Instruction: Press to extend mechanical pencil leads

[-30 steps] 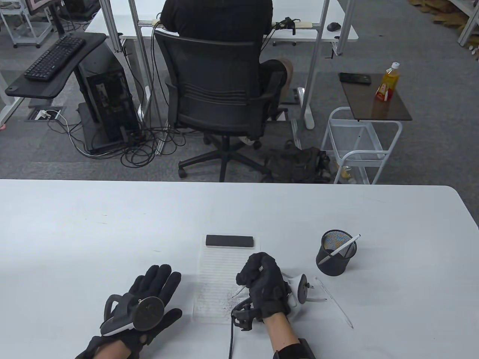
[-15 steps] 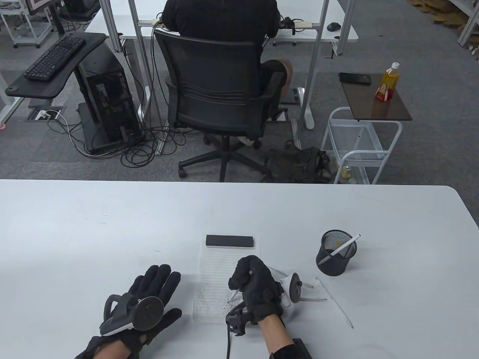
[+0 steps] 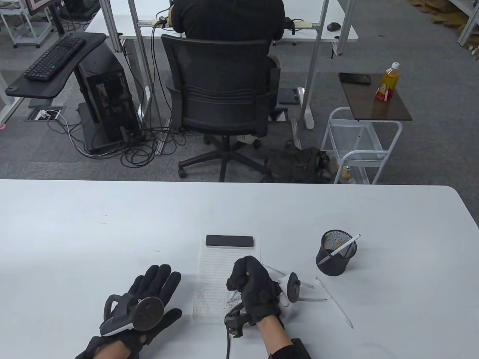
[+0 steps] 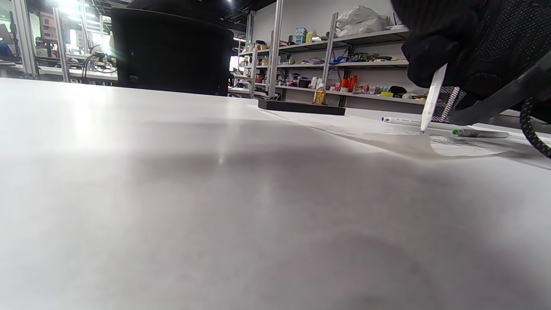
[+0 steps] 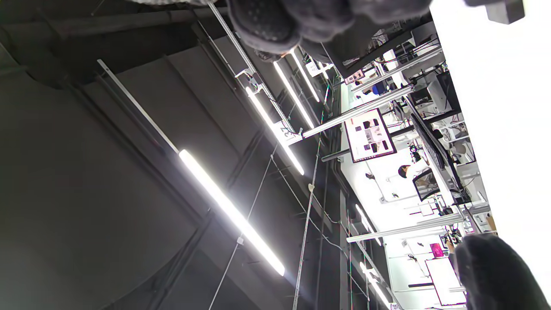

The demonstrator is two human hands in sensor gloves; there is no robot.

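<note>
My right hand grips a white mechanical pencil with its tip down on a lined notepad marked with grey scribbles. In the left wrist view the same pencil stands nearly upright, its tip touching the paper, under the right hand. My left hand rests flat on the table, fingers spread, holding nothing. Another white pencil leans in a black mesh cup. More pens lie on the table right of my right hand.
A black eraser block lies on the notepad's top edge. The white table stretches left and far. A cable runs from my right wrist toward the near edge. The right wrist view looks up at ceiling lights.
My right hand has shifted left and slightly toward me over the notepad, with the pencil tip moving across the scribbled patch. My left hand has not moved.
</note>
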